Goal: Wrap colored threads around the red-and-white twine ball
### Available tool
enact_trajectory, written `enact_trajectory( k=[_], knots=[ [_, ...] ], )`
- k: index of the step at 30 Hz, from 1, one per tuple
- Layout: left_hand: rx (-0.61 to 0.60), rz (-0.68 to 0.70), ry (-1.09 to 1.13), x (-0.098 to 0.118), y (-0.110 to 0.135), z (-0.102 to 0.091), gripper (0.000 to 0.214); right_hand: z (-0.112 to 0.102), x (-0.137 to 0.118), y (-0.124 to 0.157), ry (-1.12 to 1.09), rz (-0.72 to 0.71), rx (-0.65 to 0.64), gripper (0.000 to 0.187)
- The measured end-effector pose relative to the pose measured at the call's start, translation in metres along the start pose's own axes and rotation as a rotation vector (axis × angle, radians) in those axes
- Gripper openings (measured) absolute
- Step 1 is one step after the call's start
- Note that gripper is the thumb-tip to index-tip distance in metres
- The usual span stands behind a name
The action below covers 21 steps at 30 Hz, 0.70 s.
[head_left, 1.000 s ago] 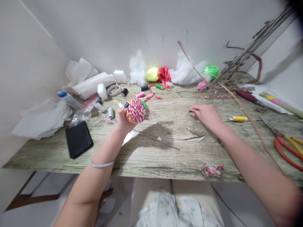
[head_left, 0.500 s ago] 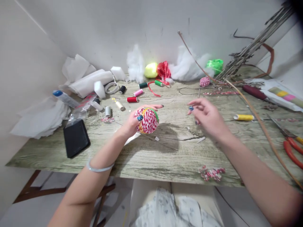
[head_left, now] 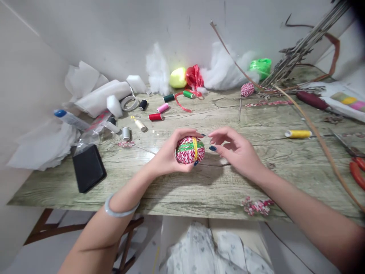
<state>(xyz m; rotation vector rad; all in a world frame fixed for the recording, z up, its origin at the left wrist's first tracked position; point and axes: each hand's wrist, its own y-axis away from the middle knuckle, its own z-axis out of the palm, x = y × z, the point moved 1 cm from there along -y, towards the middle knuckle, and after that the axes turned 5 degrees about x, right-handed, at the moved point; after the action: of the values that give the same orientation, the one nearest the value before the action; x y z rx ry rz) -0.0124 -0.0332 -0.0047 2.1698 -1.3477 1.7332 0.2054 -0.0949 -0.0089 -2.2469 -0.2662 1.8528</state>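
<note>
Lowered toward the table (head_left: 176,190), a red-and-white twine ball (head_left: 190,150) sits cupped in the left hand (head_left: 168,156); the right hand (head_left: 236,150) hovers beside, fingers loose. Light, soft, best gripped around its middle.

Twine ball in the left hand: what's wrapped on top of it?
On the red-and-white twine ball lie a green band and a yellow strand crossing it. The left hand covers its left side and underside; the right hand is close beside it.
</note>
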Motion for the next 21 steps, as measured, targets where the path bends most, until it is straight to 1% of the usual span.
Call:
enact_trajectory(
  k=[3, 8, 12, 14, 16, 18, 21],
  knots=[
    [-0.009, -0.007, 0.032, 0.003, 0.0, 0.002, 0.094, 0.0, -0.005, 0.003, 0.032, -0.084, 0.02, 0.018],
    [-0.018, -0.021, -0.074, 0.004, 0.003, 0.006, 0.1, 0.002, -0.015, 0.005, 0.155, -0.202, 0.01, 0.016],
    [-0.04, -0.025, -0.21, 0.001, 0.006, 0.009, 0.101, 0.006, -0.015, 0.006, 0.225, -0.174, 0.062, 0.008],
    [-0.044, -0.001, -0.276, 0.0, 0.006, 0.01, 0.099, 0.007, -0.013, 0.007, 0.25, -0.157, 0.093, 0.005],
    [-0.04, 0.034, -0.363, 0.001, 0.005, 0.011, 0.096, 0.008, -0.012, 0.007, 0.277, -0.173, 0.112, 0.006],
    [-0.018, 0.054, -0.458, 0.003, 0.004, 0.011, 0.09, 0.009, -0.012, 0.009, 0.316, -0.241, 0.119, 0.006],
    [0.03, 0.058, -0.54, 0.006, 0.003, 0.011, 0.081, 0.009, -0.013, 0.011, 0.44, -0.424, 0.124, 0.008]
  ],
)
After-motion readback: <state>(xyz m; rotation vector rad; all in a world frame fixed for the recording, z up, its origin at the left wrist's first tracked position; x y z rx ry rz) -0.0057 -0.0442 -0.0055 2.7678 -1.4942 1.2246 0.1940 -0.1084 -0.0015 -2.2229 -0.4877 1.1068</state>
